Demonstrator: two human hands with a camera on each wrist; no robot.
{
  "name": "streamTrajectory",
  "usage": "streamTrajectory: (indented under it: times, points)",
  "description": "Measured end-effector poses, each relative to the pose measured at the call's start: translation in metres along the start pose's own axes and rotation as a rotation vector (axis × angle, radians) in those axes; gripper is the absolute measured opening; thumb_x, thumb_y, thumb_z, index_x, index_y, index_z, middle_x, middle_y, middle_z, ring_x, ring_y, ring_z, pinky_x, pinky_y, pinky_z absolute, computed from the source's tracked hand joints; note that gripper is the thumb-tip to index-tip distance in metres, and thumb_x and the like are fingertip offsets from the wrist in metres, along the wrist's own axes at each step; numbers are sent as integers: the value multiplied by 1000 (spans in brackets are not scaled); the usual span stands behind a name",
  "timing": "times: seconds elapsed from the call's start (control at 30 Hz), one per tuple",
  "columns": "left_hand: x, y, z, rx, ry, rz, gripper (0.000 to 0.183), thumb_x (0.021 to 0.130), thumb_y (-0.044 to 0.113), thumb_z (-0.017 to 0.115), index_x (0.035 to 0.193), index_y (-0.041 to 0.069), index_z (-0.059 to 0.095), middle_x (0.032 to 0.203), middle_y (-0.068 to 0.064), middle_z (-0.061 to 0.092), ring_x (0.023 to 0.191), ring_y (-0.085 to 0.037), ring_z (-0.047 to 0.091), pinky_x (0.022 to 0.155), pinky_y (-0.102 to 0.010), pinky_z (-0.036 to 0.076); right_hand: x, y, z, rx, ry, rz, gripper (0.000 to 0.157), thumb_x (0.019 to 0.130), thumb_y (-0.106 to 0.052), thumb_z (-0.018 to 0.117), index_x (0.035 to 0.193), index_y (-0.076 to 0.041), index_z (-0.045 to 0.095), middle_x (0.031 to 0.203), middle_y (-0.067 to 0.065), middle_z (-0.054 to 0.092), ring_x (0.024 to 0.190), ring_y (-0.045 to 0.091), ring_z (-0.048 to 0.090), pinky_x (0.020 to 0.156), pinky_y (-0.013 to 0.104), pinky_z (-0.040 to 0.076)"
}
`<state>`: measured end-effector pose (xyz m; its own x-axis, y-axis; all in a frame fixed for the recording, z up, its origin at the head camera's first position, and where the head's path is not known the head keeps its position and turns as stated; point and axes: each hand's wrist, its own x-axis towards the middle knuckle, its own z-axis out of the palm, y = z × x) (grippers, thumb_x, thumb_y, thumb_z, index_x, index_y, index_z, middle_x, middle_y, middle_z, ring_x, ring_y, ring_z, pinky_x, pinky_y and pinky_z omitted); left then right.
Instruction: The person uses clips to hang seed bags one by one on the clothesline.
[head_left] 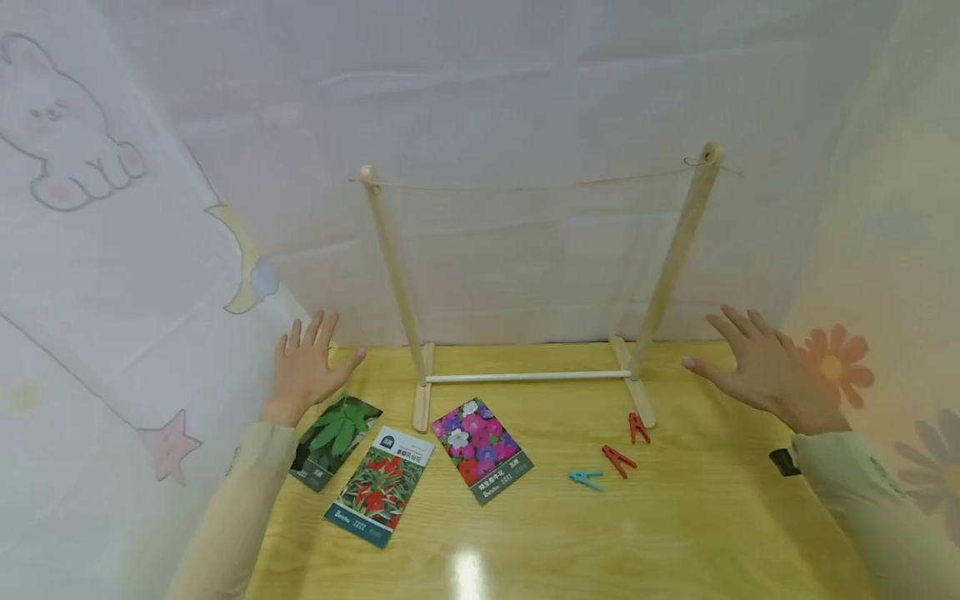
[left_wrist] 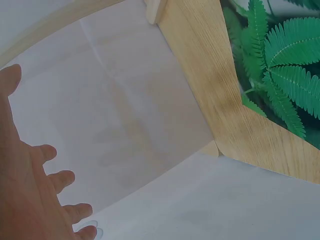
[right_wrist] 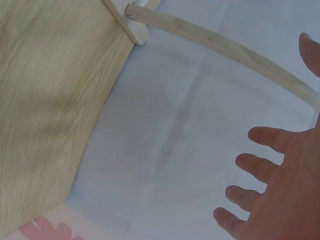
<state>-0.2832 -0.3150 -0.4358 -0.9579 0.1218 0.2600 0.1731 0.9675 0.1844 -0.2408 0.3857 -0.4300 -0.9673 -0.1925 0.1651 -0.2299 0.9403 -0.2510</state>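
My left hand is spread with straight fingers at the left of the table, nearest the packet with green leaves. On the other side my right hand is spread too, holding nothing. Beside the leaf packet lie a packet with red flowers and one with pink and purple flowers. A blue clothespin and two red clothespins, one lower and one higher, lie right of the packets. Between the hands stands a wooden frame with a string tied across its posts.
A white rod joins the feet of the frame low down. Pale cloth walls rise behind and at both sides of the wooden table. Near the right sleeve is a small black object, partly hidden.
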Motion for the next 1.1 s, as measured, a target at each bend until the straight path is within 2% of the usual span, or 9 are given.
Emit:
streamTrajectory:
  times: [0.1, 0.3, 0.5, 0.67, 0.87, 1.1]
  points:
    - [-5, 0, 0, -12, -7, -5, 97, 102, 73, 48, 173, 15, 16, 176, -25, 20, 156, -64, 15, 123, -79, 11, -1, -4, 3, 7, 49, -28, 97, 99, -61, 67, 169, -6, 28, 174, 29, 22, 157, 62, 14, 111, 84, 19]
    - [-10, -2, 4, -43, 11, -18, 96, 102, 72, 50, 172, 13, 21, 176, -25, 21, 157, -63, 15, 123, -79, 11, -9, -11, 6, 34, 48, -50, 97, 98, -60, 69, 170, -9, 26, 175, 26, 23, 161, 56, 9, 115, 83, 15]
    - [-19, -2, 5, -61, 36, -16, 94, 102, 69, 53, 169, 7, 29, 172, -29, 28, 154, -65, 21, 120, -80, 17, -17, -24, 15, 41, 91, -92, 95, 96, -56, 73, 167, -6, 34, 170, 28, 32, 159, 57, 17, 111, 83, 21]
    - [-27, -4, 10, -72, 45, -26, 93, 101, 68, 55, 168, 7, 32, 169, -29, 32, 151, -63, 28, 118, -78, 22, -21, -35, 26, 58, 108, -129, 93, 95, -54, 76, 165, -6, 38, 168, 28, 36, 158, 56, 22, 111, 83, 22]
    - [-32, -6, 17, -78, 39, -37, 93, 101, 68, 56, 167, 7, 33, 168, -29, 35, 147, -58, 37, 116, -76, 28, -26, -44, 40, 82, 158, -174, 91, 92, -51, 81, 161, -5, 45, 162, 27, 45, 151, 58, 33, 107, 84, 26]
    - [-38, -6, 26, -98, 16, -59, 92, 102, 68, 55, 167, 6, 34, 167, -29, 36, 143, -61, 40, 111, -80, 33, -36, -54, 59, 146, 186, -225, 85, 89, -44, 86, 154, 0, 52, 155, 27, 52, 141, 57, 45, 105, 82, 34]
